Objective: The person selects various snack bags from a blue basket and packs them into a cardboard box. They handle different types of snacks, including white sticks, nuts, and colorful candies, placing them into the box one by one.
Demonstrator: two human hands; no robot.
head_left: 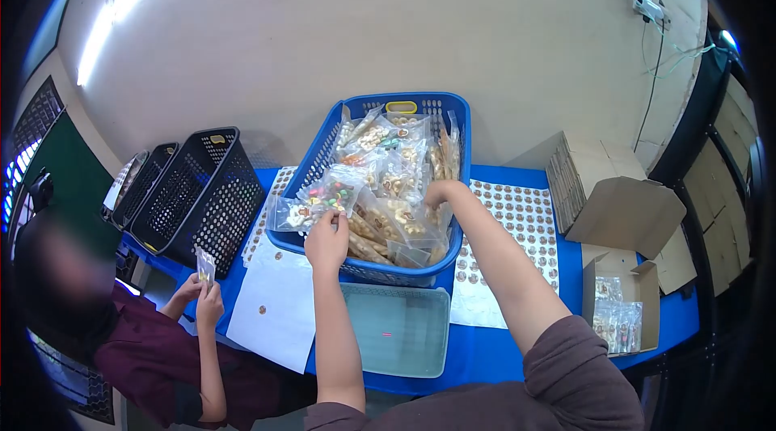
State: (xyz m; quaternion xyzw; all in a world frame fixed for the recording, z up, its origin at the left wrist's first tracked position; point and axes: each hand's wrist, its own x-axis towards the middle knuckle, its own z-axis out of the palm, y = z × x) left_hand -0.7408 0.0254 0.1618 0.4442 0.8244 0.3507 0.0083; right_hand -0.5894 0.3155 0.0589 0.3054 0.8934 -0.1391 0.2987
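Observation:
A blue plastic basket holds a heap of clear snack packets. My left hand is at its near rim, fingers pinched on the lower edge of a clear packet of colourful candies. Beside that packet lies a packet of pale snack pieces. My right hand reaches in over the basket's right side, among the packets. Its fingertips are hidden, so what it grips does not show. Near it stand packets of long tan sticks.
A pale green tray sits before the basket. Sheets of round stickers flank it. Open cardboard box at right contains packets; folded cartons stand behind. Black baskets are left. A co-worker holds a small packet.

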